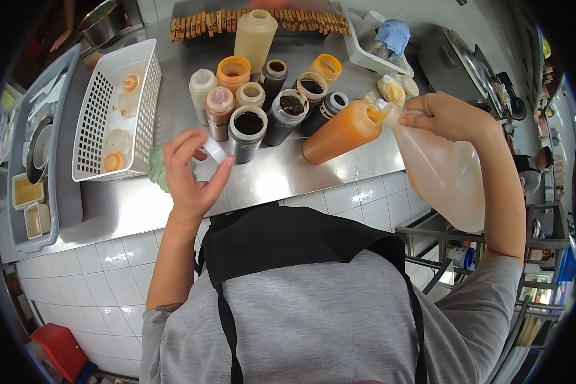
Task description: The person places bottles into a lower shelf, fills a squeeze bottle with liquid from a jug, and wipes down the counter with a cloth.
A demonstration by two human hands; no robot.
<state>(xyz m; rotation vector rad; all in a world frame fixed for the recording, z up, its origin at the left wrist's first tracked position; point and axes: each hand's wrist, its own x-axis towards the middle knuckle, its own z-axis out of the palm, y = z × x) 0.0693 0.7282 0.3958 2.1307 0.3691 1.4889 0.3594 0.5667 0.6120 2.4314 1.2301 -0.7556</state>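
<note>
My left hand [195, 168] pinches a small white cap [213, 151] between thumb and fingers, beside a squeeze bottle of dark sauce [248, 131]. My right hand [448, 116] grips a large translucent plastic jug [438, 173] by its neck. Orange residue tints the jug's side. Its neck meets the mouth of an orange squeeze bottle [342, 134], which is tilted on the counter's front part. Whether liquid is flowing between them I cannot tell. Several uncapped bottles of dark sauce stand between my hands, along with a pink-tinged bottle [219, 112] with a nozzle top.
On the steel counter [275, 182], a white basket [148, 109] with orange nozzle caps stands left, beside a grey tub [77, 128]. A tall pale bottle [256, 41] and a row of clothespins [205, 24] are behind. Another basket [358, 54] holds a blue cloth [392, 37].
</note>
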